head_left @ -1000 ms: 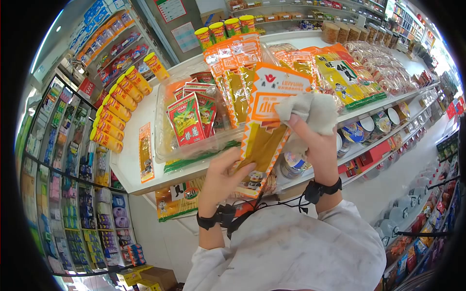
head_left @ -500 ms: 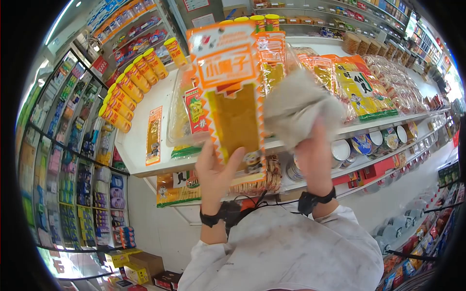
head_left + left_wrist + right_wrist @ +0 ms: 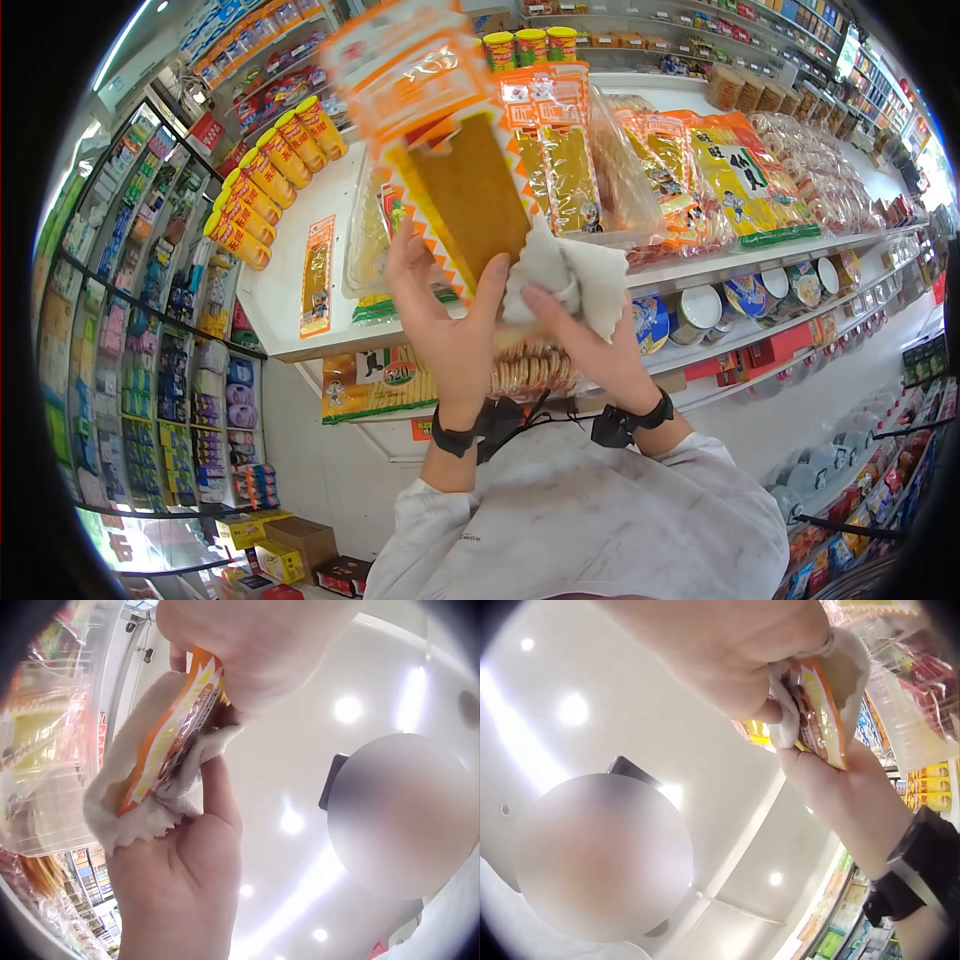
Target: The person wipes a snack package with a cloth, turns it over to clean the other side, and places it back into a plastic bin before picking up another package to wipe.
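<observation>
An orange-edged snack packet (image 3: 455,200) with a brown-yellow middle is held up, tilted to the left, in the head view. The left hand (image 3: 445,330) grips its left edge low down, thumb on the front. A whitish cloth (image 3: 570,280) lies in the right hand (image 3: 600,350), which pinches it around the packet's lower right end. From the left wrist view, the cloth (image 3: 139,765) wraps both faces of the packet (image 3: 169,742). The right wrist view shows the packet (image 3: 821,712) edge-on between the two hands.
A similar packet (image 3: 317,278) lies on the white shelf top (image 3: 285,330), near a row of yellow canisters (image 3: 265,180). Behind the hands stand more upright packets (image 3: 570,165) and a clear plastic tub (image 3: 625,190). Large yellow bags (image 3: 735,180) lie at the right, above shelved cans (image 3: 697,308).
The packet has tilted leftward and risen. The right hand with the cloth has moved left and down, from beside the packet onto its lower end.
</observation>
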Available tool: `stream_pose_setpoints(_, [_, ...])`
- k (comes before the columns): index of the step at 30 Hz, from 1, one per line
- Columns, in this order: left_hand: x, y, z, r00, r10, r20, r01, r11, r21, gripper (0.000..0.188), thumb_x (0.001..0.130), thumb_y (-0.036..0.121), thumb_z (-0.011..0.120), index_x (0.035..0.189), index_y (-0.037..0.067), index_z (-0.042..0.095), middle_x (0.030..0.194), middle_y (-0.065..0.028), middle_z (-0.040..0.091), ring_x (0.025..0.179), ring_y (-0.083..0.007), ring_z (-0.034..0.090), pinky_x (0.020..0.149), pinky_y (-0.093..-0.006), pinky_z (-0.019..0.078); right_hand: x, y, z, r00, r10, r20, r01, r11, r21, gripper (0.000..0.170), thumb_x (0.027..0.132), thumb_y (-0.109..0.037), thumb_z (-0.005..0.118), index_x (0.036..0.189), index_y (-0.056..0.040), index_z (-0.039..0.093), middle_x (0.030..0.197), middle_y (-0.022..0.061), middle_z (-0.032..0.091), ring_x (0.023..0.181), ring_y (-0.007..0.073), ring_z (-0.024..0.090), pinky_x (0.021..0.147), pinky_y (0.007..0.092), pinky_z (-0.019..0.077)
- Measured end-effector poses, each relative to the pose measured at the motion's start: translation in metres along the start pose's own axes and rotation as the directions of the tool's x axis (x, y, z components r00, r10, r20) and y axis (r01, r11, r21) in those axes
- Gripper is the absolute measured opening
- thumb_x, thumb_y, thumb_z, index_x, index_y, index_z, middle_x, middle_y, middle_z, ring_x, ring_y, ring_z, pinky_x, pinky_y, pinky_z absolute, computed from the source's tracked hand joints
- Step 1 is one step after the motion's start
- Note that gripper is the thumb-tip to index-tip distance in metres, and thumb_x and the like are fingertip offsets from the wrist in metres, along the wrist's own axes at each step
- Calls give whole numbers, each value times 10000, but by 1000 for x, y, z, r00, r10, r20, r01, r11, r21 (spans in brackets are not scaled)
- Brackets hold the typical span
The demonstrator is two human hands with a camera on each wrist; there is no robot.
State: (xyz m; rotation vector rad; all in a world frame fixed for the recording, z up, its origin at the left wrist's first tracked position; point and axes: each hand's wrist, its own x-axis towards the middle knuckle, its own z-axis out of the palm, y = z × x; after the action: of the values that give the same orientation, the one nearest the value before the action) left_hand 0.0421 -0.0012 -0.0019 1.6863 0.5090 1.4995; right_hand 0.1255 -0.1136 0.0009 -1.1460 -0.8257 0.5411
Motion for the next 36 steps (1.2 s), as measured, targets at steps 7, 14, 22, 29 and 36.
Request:
stream_pose_setpoints(7, [-20, 8, -5, 812, -335, 478, 471, 860, -196, 594, 945, 199, 630, 1418, -25, 348, 1306, -121, 534, 1156, -223, 558, 978, -348, 451, 14, 7, -1, 850, -503, 157, 514, 727, -454, 447, 809, -2, 649, 1251, 6, 580, 1322, 189, 538, 1236, 319, 512, 1022, 399, 414])
stream_pose_setpoints(14, [2, 8, -15, 796, -594, 121, 560, 644, -521, 338, 985, 279, 575, 1166, -5, 545, 1080, -79, 618, 868, -115, 618, 762, -270, 502, 13, -5, -15, 775, -417, 475, 615, 671, -414, 534, 814, -45, 644, 1336, -43, 533, 1457, 181, 427, 1344, 351, 414, 1109, 457, 332])
stream_pose_setpoints(22, [6, 22, 1, 919, -391, 47, 388, 877, -283, 288, 928, 189, 672, 1103, 13, 525, 944, -37, 633, 784, -56, 584, 683, -219, 468, 6, 3, -6, 999, -46, 17, 46, 999, -1, 458, 981, -138, 558, 1391, 4, 412, 1328, 86, 538, 1198, 133, 497, 991, 286, 418])
stream_pose_setpoints(29, [-1, 20, 8, 967, -238, 86, 253, 901, -352, 337, 911, 20, 648, 1183, -24, 455, 1046, -95, 619, 935, -124, 595, 781, -255, 495, 10, 13, -11, 999, 2, 49, -3, 1000, 16, 421, 912, -132, 678, 1280, -2, 524, 1130, 51, 647, 1012, 109, 608, 867, 271, 491])
stream_pose_setpoints(36, [-2, -2, -20, 904, -194, 382, 276, 945, -173, 250, 864, -9, 687, 1090, -37, 583, 964, -29, 589, 930, -100, 578, 845, -268, 476, 15, 8, -27, 993, 29, -110, -26, 999, 22, 367, 877, -106, 713, 1205, -15, 576, 1062, 32, 663, 953, 99, 631, 793, 261, 522])
